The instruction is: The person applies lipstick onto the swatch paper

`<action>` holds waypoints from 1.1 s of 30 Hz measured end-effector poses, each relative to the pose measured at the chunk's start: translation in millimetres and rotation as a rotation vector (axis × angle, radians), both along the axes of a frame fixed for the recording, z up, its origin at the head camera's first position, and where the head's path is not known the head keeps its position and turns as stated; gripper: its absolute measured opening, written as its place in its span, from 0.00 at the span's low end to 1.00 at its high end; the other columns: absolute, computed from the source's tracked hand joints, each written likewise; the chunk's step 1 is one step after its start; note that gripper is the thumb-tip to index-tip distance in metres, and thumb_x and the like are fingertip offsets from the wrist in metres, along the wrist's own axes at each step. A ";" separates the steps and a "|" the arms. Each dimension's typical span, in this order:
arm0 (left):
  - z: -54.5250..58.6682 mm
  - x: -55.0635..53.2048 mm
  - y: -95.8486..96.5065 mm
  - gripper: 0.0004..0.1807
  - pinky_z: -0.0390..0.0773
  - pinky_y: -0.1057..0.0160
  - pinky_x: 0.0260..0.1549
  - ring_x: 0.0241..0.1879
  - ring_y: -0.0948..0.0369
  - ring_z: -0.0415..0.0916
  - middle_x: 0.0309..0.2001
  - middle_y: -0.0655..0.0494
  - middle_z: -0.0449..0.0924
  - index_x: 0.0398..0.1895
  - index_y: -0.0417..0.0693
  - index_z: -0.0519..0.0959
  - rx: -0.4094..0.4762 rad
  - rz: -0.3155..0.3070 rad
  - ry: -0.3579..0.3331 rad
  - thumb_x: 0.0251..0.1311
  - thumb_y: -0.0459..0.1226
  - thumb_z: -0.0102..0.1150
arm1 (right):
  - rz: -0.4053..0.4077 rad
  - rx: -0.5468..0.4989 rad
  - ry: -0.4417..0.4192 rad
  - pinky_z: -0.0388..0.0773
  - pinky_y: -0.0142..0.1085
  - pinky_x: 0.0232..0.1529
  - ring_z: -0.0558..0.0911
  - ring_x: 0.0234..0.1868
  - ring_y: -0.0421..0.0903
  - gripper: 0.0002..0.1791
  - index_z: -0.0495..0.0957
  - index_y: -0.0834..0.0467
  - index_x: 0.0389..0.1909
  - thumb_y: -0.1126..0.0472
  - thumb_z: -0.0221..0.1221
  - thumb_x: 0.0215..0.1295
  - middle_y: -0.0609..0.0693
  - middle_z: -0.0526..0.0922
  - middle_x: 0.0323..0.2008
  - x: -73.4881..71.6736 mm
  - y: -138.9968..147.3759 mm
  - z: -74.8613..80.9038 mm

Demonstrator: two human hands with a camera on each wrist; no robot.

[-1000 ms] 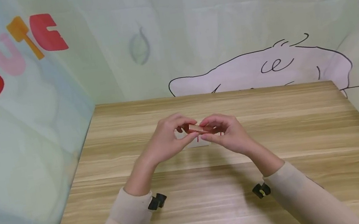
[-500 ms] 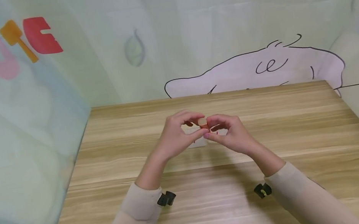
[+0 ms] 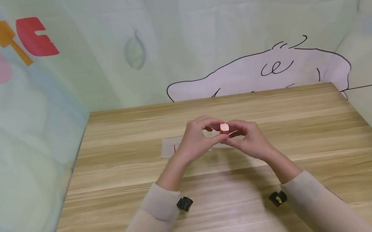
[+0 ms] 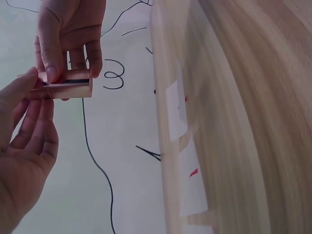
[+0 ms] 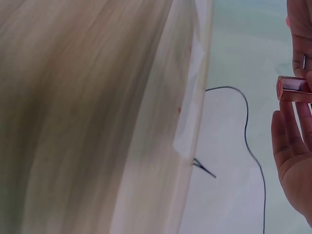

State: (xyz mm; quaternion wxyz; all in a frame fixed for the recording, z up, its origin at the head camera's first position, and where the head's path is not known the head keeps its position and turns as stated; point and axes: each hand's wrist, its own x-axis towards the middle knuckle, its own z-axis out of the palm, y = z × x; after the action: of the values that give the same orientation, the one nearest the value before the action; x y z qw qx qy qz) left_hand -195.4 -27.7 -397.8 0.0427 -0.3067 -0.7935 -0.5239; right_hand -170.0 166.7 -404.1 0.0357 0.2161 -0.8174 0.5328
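Observation:
A shiny rose-gold lipstick tube (image 3: pixel 224 128), squarish at its end, is held up over the table between both hands. My left hand (image 3: pixel 196 138) pinches it between thumb and fingers from the left. From the right, my right hand (image 3: pixel 248 138) pinches it too, the fingertips of both hands close together. In the left wrist view the lipstick tube (image 4: pixel 70 88) lies lengthways across the fingers, a seam around it and a dark reflection along its side. The right wrist view catches one end of the lipstick tube (image 5: pixel 290 89) at its right edge.
Beyond the hands, a white paper piece (image 3: pixel 168 149) with a thin red line lies on the wooden table (image 3: pixel 207 209). Another white paper piece (image 3: pixel 221 143) is partly hidden behind the hands. Printed cloth walls (image 3: pixel 106 43) stand at the back and sides.
Both hands have shifted right with the lipstick tube. It has turned from slanting sideways to pointing its end at the head camera. The left paper piece has come out from behind the left hand.

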 end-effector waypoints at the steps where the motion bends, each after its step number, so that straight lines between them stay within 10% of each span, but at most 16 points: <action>1: -1.6 -1.0 2.7 0.16 0.81 0.62 0.44 0.41 0.65 0.80 0.40 0.57 0.86 0.45 0.43 0.87 0.000 0.000 -0.005 0.52 0.35 0.78 | -0.007 0.006 -0.006 0.83 0.54 0.50 0.85 0.44 0.49 0.16 0.82 0.71 0.48 0.75 0.69 0.58 0.63 0.87 0.43 2.1 0.9 3.0; 14: -17.9 -9.7 41.2 0.16 0.81 0.64 0.47 0.43 0.63 0.80 0.41 0.54 0.86 0.47 0.41 0.86 -0.061 -0.040 -0.070 0.56 0.36 0.75 | -0.042 0.025 -0.054 0.81 0.57 0.52 0.82 0.43 0.33 0.15 0.82 0.71 0.49 0.75 0.67 0.60 0.64 0.86 0.46 2.4 35.9 -13.4; 33: -46.3 -20.9 76.8 0.16 0.81 0.64 0.45 0.42 0.62 0.80 0.42 0.48 0.86 0.48 0.38 0.86 -0.103 -0.041 -0.149 0.57 0.33 0.74 | -0.091 0.087 -0.125 0.83 0.35 0.50 0.86 0.47 0.56 0.16 0.80 0.71 0.51 0.73 0.67 0.62 0.65 0.85 0.47 -15.0 75.0 -63.3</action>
State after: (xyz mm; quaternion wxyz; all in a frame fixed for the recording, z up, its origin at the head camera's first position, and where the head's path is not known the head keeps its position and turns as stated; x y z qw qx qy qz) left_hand -216.3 49.1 -444.0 -0.0430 -0.2846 -0.8139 -0.5047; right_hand -185.0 241.8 -467.4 -0.0006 0.1464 -0.8495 0.5069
